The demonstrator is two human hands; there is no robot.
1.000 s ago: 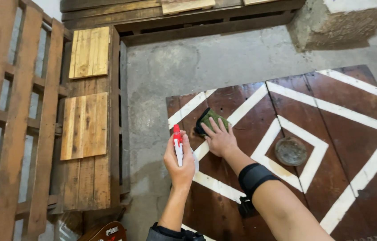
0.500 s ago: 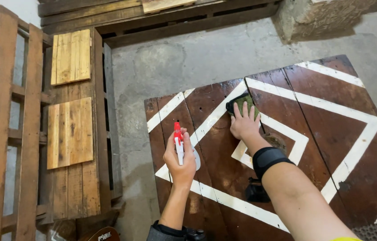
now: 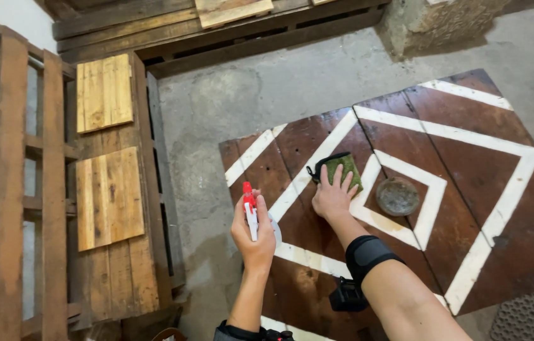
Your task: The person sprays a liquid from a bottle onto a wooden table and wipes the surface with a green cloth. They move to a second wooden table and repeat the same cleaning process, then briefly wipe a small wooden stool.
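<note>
Here your right hand [image 3: 333, 197] lies flat, fingers spread, pressing a green scouring cloth with a black edge [image 3: 341, 169] onto the dark brown wooden panel painted with white diamond lines [image 3: 501, 189], which rests on the grey concrete floor [image 3: 267, 95]. Your left hand [image 3: 253, 232] is wrapped around a spray bottle with a red nozzle [image 3: 251, 211], held upright just beside the cloth. A round dull metal disc [image 3: 397, 196] sits near the cloth inside the inner diamond. Weathered wooden pallets [image 3: 46, 189] lie to the left.

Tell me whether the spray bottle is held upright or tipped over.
Upright. The left hand holds the spray bottle with its red nozzle on top, above the dark wooden panel. The right hand presses a green pad.
</note>
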